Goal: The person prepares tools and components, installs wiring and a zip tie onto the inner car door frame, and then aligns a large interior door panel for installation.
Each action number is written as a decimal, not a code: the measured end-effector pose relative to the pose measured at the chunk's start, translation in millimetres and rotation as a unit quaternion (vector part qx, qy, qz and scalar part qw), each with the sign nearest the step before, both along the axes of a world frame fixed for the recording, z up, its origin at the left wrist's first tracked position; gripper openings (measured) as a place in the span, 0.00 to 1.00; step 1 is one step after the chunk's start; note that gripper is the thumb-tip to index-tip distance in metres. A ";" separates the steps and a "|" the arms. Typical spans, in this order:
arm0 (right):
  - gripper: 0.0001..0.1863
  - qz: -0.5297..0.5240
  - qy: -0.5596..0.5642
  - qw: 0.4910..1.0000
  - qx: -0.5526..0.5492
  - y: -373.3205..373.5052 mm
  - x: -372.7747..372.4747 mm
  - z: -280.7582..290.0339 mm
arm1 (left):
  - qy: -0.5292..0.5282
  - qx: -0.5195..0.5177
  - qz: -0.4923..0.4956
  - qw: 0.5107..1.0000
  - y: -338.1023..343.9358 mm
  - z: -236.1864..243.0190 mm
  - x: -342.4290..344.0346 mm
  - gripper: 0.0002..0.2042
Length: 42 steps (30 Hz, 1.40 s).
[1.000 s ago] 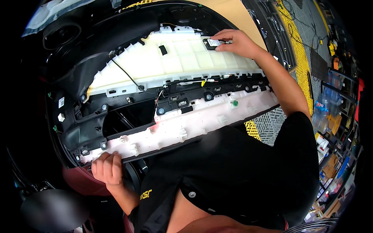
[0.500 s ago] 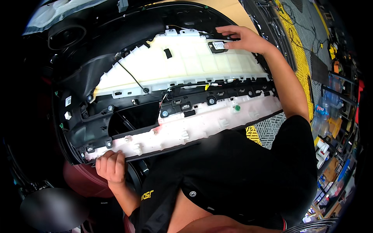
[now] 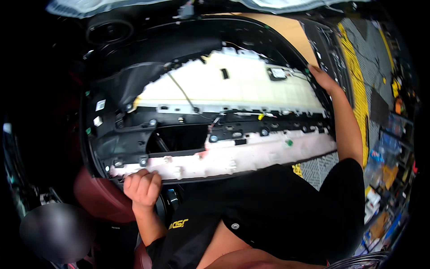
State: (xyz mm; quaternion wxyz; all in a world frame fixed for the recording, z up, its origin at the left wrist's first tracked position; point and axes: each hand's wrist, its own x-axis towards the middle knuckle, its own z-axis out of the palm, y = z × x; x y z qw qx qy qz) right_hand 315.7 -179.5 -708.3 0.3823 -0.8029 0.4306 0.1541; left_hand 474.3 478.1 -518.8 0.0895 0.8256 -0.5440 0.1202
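A black car door trim panel is tilted in front of me with its inner side showing. My left hand is closed around its lower left edge, fingers curled over the pinkish-white strip there. On the far right edge lies my right hand, gripping the rim; its fingers are mostly hidden behind the panel. A cream-white padded sheet covers the panel's middle, with a small black module bearing a white label near its upper right. Thin wiring crosses the panel.
A dark red seat is below the panel's left end. Past the right end are a tan sheet, yellow floor edging and grey flooring. Shelving holding bottles lines the far right.
My right hand has moved from beside the black module out to the panel's right edge and now grips it. The panel and my left hand appear shifted right in view.
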 end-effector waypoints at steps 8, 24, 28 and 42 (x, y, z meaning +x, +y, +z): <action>0.32 0.026 0.013 0.999 -0.031 -9.4 2.6 -10.5 | -0.005 -0.011 0.005 1.000 -1.8 4.1 0.3 0.07; 0.29 0.054 0.017 0.996 -0.064 -14.3 -5.9 -8.3 | -0.020 -0.012 0.004 1.000 2.4 -3.2 0.0 0.07; 0.26 0.131 -0.032 0.975 -0.174 -13.9 8.7 -1.1 | -0.018 -0.023 -0.001 1.000 2.0 -2.8 1.3 0.06; 0.22 0.448 -0.297 0.839 -0.090 240.7 245.7 58.2 | -0.032 -0.037 0.000 0.999 3.3 -2.8 0.6 0.07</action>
